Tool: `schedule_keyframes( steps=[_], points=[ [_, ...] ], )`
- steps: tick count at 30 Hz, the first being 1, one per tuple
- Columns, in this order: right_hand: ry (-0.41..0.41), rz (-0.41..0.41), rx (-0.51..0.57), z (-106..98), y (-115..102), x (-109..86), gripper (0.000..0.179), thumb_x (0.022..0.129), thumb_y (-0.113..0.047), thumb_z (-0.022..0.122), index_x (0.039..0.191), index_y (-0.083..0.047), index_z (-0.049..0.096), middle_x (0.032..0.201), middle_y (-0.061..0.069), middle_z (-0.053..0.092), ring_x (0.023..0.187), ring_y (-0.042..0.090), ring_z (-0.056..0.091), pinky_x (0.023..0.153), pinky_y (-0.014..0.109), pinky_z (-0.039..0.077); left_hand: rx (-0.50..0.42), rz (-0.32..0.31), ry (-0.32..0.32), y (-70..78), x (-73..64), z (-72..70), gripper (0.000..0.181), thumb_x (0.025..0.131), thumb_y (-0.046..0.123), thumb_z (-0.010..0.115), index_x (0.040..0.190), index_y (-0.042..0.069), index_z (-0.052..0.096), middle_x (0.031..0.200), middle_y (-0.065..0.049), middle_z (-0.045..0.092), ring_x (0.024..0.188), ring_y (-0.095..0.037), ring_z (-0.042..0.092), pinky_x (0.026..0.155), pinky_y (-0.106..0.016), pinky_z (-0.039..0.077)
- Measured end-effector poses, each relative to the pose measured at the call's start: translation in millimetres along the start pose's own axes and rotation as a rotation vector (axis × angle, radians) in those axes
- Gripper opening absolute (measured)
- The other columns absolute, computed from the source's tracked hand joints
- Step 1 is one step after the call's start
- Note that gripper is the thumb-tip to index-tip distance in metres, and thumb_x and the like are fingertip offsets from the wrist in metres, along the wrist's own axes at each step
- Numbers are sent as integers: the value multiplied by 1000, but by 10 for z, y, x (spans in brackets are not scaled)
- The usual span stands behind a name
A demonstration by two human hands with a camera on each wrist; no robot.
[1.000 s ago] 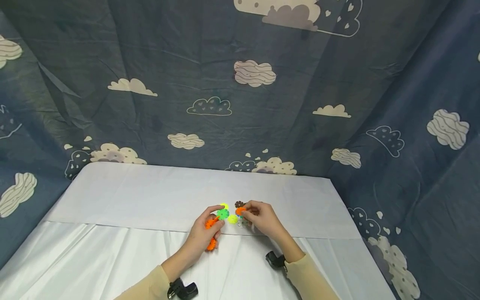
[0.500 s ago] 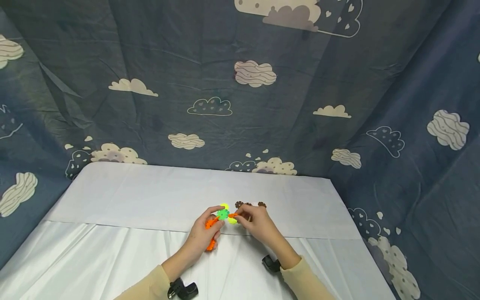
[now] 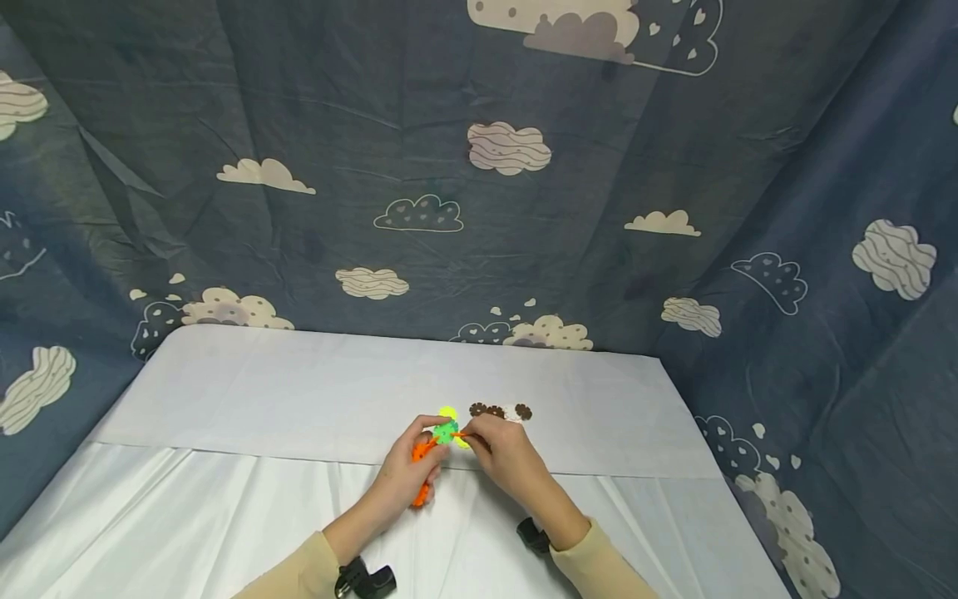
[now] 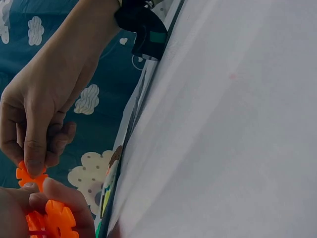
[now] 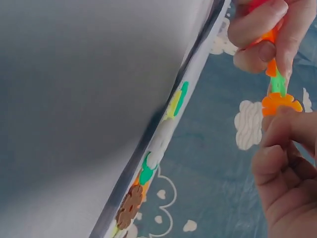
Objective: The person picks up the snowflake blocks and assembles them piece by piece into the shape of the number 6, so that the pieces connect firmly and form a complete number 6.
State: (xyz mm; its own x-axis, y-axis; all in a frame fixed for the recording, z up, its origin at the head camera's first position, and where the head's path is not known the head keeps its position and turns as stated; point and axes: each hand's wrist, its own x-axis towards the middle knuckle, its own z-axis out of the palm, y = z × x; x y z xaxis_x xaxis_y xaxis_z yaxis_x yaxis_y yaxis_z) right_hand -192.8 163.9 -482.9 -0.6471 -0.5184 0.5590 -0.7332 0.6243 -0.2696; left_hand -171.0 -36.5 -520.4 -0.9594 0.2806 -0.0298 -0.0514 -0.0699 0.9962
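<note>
In the head view my left hand (image 3: 400, 470) grips a joined string of notched plastic snowflake discs. Its orange discs (image 3: 421, 496) hang by the palm, and a green disc (image 3: 445, 432) sits between thumb and forefinger. My right hand (image 3: 511, 456) pinches one more orange disc (image 5: 280, 102), edge-on to the green one. In the right wrist view these two discs meet at their rims; whether their notches interlock is unclear. The left wrist view shows the left hand's orange discs (image 4: 60, 219) up close, with the right hand's thumb on its disc beyond.
Behind the hands, several brown discs (image 3: 494, 411) and a white disc (image 3: 511, 413) lie on the white tablecloth (image 3: 299, 391). Yellow discs (image 3: 447, 412) lie close to the left fingertips. A dark cloud-patterned curtain (image 3: 419, 274) surrounds the table's back and sides.
My right hand has moved left and slightly nearer with its orange disc, which has turned edge-on and come up to the green disc. The left hand stays almost in place.
</note>
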Motion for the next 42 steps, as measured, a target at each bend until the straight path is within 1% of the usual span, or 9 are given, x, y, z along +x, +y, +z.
schedule_keyframes(
  steps=[6, 11, 14, 17, 22, 26, 29, 36, 42],
  points=[
    [10, -3, -29, 27, -30, -16, 15, 89, -1, 83, 92, -11, 71, 86, 1, 72, 72, 10, 68, 63, 17, 56, 25, 11, -26, -22, -7, -2, 37, 109, 15, 61, 144, 24, 53, 74, -4, 49, 45, -11, 45, 39, -23, 44],
    [-30, 35, 16, 7, 5, -14, 13, 90, -2, 82, 100, -9, 76, 92, 2, 76, 73, 9, 67, 65, 17, 56, 31, 18, 3, -44, 0, -4, 38, 109, 18, 61, 146, 19, 52, 77, -7, 54, 50, -14, 55, 48, -29, 56],
    [-71, 82, 75, -33, 74, -18, 20, 92, -2, 81, 111, -6, 77, 96, 4, 78, 72, 7, 62, 63, 16, 53, -3, 29, 41, -47, 16, 2, 38, 110, 20, 60, 147, 13, 53, 87, -15, 60, 56, -16, 61, 55, -31, 61],
    [-78, 189, 134, -93, 185, -12, 23, 95, -3, 78, 118, -6, 78, 100, 4, 80, 72, 5, 61, 63, 18, 53, -19, 38, 95, -44, 39, 2, 38, 110, 20, 60, 146, 10, 56, 98, -24, 65, 61, -17, 66, 60, -31, 63],
    [-61, 448, 152, -195, 388, -15, 16, 100, -10, 74, 115, -10, 79, 91, 2, 79, 70, 8, 60, 60, 21, 50, -20, 38, 154, -39, 59, -13, 37, 108, 18, 63, 143, 9, 58, 105, -29, 71, 65, -19, 71, 64, -32, 65],
    [-170, 562, 91, -247, 501, -42, 14, 101, -18, 74, 113, -13, 79, 82, 1, 74, 68, 9, 57, 59, 24, 47, -47, 25, 162, -44, 51, -23, 35, 107, 14, 62, 142, 9, 59, 108, -28, 71, 62, -19, 70, 61, -32, 64],
    [-271, 598, 39, -278, 560, -63, 16, 98, -23, 77, 112, -15, 80, 78, -4, 69, 66, 10, 55, 59, 27, 45, -56, 16, 171, -46, 45, -26, 34, 107, 11, 59, 141, 9, 60, 106, -24, 68, 57, -18, 65, 55, -30, 61],
    [-426, 594, -73, -259, 642, -124, 23, 90, -24, 87, 110, -20, 78, 79, -8, 66, 69, 12, 55, 64, 31, 46, -49, -6, 182, -20, 47, -32, 36, 109, 10, 50, 143, 12, 63, 75, -7, 54, 50, -12, 47, 44, -22, 48],
    [-418, 572, -146, -228, 657, -123, 10, 92, -21, 85, 96, -18, 76, 81, -6, 69, 71, 12, 56, 67, 33, 49, -50, 10, 164, -28, 51, -52, 34, 112, 23, 55, 144, 14, 63, 102, -20, 59, 57, -11, 48, 45, -20, 47]
  ],
)
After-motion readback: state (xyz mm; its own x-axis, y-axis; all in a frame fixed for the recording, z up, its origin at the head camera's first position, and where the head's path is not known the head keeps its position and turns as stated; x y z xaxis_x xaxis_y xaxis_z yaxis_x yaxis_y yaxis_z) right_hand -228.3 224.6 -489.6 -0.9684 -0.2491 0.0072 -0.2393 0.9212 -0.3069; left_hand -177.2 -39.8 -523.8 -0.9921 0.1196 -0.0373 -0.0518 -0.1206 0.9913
